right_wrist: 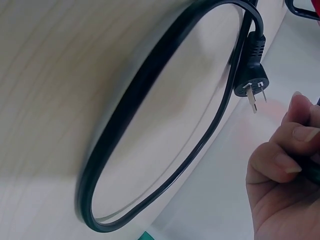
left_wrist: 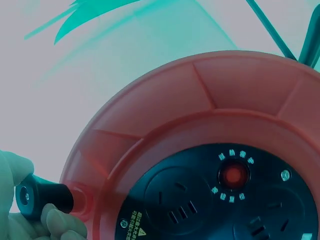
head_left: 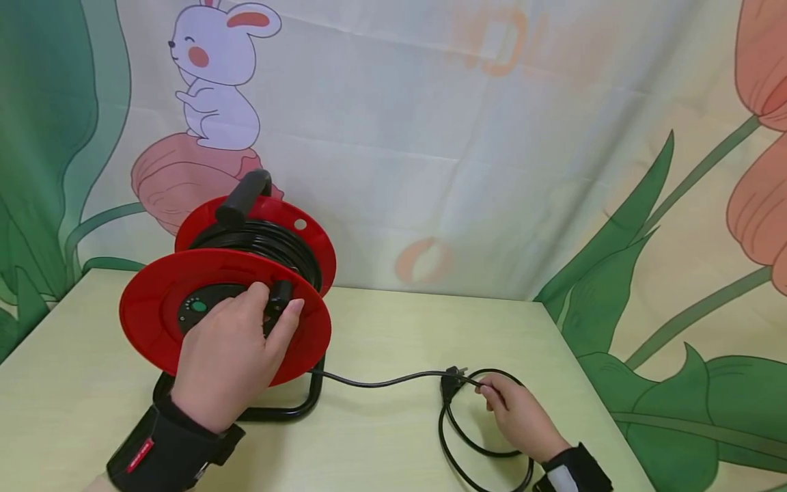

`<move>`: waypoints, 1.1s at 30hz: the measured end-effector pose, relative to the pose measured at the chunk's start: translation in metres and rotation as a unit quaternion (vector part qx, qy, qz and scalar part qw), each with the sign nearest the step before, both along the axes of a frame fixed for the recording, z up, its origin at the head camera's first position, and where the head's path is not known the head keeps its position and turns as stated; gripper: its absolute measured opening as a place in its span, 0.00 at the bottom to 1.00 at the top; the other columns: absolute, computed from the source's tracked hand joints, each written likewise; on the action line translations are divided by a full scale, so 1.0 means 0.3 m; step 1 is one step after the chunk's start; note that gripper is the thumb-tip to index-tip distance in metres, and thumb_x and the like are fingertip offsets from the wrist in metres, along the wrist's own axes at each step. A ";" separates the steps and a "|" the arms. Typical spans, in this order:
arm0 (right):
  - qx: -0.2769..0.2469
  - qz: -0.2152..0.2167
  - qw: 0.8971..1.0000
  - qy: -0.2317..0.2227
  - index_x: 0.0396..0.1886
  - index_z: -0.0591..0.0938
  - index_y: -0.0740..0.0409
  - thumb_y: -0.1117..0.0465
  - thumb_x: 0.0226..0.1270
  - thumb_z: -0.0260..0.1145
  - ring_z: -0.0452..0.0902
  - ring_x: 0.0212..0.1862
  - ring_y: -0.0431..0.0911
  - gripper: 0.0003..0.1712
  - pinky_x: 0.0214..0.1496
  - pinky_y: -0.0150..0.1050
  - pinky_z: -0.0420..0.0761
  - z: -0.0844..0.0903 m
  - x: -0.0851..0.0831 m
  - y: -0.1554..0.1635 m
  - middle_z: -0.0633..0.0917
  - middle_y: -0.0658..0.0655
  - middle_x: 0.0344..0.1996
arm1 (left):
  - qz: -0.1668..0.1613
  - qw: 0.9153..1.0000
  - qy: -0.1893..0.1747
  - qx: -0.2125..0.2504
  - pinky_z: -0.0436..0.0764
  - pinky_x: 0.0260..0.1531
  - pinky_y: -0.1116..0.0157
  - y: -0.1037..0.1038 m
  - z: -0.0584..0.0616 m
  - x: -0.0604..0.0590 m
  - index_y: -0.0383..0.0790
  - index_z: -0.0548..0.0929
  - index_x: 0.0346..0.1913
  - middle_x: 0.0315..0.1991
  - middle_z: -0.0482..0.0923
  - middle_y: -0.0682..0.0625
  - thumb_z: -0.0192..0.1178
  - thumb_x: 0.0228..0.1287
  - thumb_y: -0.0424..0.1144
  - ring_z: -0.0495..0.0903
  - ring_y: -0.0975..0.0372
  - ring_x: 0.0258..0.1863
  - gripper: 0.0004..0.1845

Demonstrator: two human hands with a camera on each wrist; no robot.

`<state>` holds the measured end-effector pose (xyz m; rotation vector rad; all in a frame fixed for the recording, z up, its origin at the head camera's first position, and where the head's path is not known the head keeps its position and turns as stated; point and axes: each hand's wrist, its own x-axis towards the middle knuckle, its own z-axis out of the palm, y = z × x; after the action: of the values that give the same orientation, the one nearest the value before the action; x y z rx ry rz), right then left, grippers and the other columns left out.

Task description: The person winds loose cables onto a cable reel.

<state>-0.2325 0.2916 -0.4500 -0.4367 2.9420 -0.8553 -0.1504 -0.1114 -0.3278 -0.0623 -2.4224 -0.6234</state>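
Red plastic flanges mark the cable reel (head_left: 227, 301), which stands on its black tube frame on the pale table (head_left: 381, 328), toward the left. The left hand (head_left: 230, 359) lies over the near flange with thumb and fingers curled round the small black crank knob (head_left: 279, 295); the left wrist view shows the same knob (left_wrist: 42, 197) pinched between fingertips, beside the dark socket panel with its red indicator light (left_wrist: 233, 175). Most of the black cable (head_left: 381, 380) is already wound on the drum. One free length leaves the base of the reel, runs right across the table and ends in a loose loop.

The right hand (head_left: 522, 420) rests on the table at that loop, its fingers bent and pinching the cable just beside the plug (head_left: 451, 383). In the right wrist view the plug (right_wrist: 252, 67) hangs clear of the fingers (right_wrist: 287, 140), prongs showing, with the loop (right_wrist: 150, 125) lying flat on the wood (the pinch itself sits at the frame edge and is hard to make out).

My reading is that winding is the step in hand, and it looks near its end, since only this tail lies off the drum. A further turn of the knob would call for the right hand to feed the cable with light tension, so the loop opens without kinking and the plug does not whip against the flange.
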 end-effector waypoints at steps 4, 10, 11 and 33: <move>0.002 0.005 1.000 0.002 0.38 0.80 0.52 0.63 0.74 0.56 0.66 0.23 0.41 0.07 0.26 0.36 0.68 -0.003 0.000 -0.010 0.74 0.47 0.23 | -0.003 1.000 -0.002 -0.001 0.72 0.17 0.60 0.009 -0.005 0.000 0.38 0.73 0.32 0.16 0.69 0.49 0.61 0.64 0.50 0.68 0.58 0.16 0.17; 0.007 0.007 1.000 0.004 0.38 0.80 0.52 0.64 0.74 0.56 0.67 0.23 0.41 0.07 0.26 0.36 0.69 -0.009 -0.004 -0.022 0.74 0.47 0.23 | -0.009 1.000 0.003 -0.008 0.69 0.17 0.62 0.020 -0.017 -0.001 0.39 0.73 0.32 0.16 0.66 0.51 0.61 0.65 0.50 0.67 0.58 0.16 0.17; 0.008 0.009 1.000 0.005 0.38 0.80 0.52 0.63 0.74 0.56 0.67 0.24 0.41 0.07 0.26 0.36 0.68 -0.010 -0.005 -0.025 0.74 0.47 0.23 | -0.009 1.000 0.002 -0.009 0.69 0.17 0.62 0.022 -0.020 -0.001 0.39 0.73 0.31 0.16 0.66 0.51 0.61 0.65 0.50 0.67 0.58 0.16 0.17; 0.029 0.044 0.998 0.030 0.36 0.79 0.50 0.57 0.74 0.57 0.67 0.24 0.38 0.06 0.29 0.36 0.69 -0.030 -0.011 -0.060 0.72 0.44 0.21 | -0.021 0.999 -0.014 -0.038 0.71 0.18 0.63 0.079 -0.101 -0.012 0.39 0.75 0.32 0.17 0.68 0.52 0.62 0.62 0.51 0.67 0.60 0.17 0.17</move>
<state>-0.2359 0.2737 -0.4590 -0.5928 2.9663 -0.7588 -0.1539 -0.0877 -0.3581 -0.1380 -2.4765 -0.5557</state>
